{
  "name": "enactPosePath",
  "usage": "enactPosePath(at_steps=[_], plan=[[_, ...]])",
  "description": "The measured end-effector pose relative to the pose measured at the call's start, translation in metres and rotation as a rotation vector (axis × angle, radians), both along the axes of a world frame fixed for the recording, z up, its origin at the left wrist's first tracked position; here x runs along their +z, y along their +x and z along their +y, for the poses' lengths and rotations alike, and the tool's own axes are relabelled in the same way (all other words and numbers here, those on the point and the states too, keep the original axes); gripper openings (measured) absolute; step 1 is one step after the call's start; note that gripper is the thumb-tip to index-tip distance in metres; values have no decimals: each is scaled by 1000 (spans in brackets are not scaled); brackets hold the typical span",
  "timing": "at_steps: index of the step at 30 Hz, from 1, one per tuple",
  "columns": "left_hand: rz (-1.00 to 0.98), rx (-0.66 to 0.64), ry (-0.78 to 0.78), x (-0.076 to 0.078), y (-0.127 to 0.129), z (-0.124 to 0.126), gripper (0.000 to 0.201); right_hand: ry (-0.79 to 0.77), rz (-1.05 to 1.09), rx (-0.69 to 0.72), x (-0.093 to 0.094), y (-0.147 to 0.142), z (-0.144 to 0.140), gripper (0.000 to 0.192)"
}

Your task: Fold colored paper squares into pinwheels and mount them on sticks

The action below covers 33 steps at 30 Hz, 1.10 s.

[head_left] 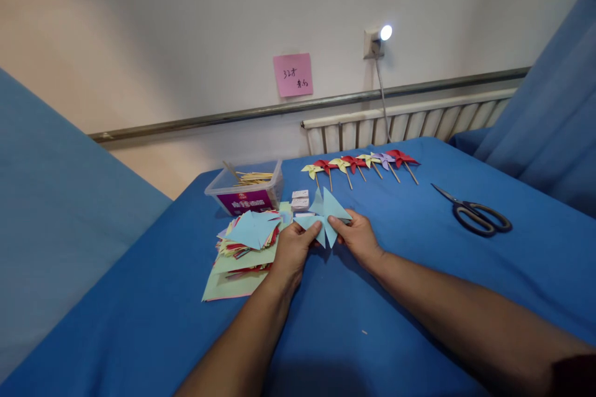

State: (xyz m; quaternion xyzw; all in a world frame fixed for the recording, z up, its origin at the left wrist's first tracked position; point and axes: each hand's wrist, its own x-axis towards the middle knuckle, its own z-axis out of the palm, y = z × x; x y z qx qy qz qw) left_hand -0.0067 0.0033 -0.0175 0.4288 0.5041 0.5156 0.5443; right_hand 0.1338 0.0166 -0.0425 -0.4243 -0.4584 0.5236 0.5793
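A light-blue paper square (333, 203), cut in from its corners so its flaps stand apart, is held up over the table. My left hand (298, 244) pinches its lower left part between thumb and fingers. On the right side, my right hand (356, 236) grips another flap, thumb on top. The fingers beneath the paper are partly hidden. Just left of my left hand lies a stack of cut coloured paper (254, 231), a light-blue piece uppermost, on larger green sheets (218, 282). Small white boxes (300, 200) sit right behind the paper.
A clear plastic tub (212, 189) with a purple label holds thin wooden sticks (255, 178). Several finished paper pinwheels (354, 163) lie in a row at the back. Black-handled scissors (472, 211) rest at the right on the blue tablecloth (395, 335). A radiator (363, 130) stands behind.
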Motion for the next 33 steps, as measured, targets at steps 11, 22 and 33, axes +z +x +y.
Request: enactPosePath(at_steps=[11, 22, 33], plan=[[-45, -18, 9, -4, 0, 2, 38, -16, 8, 15, 0, 0, -1, 40], [-129, -22, 5, 2, 4, -2, 41, 6, -19, 18, 1, -1, -2, 40], [-375, -55, -64, 9, 4, -3, 30, -1, 35, 79, 2, 0, -4, 41]])
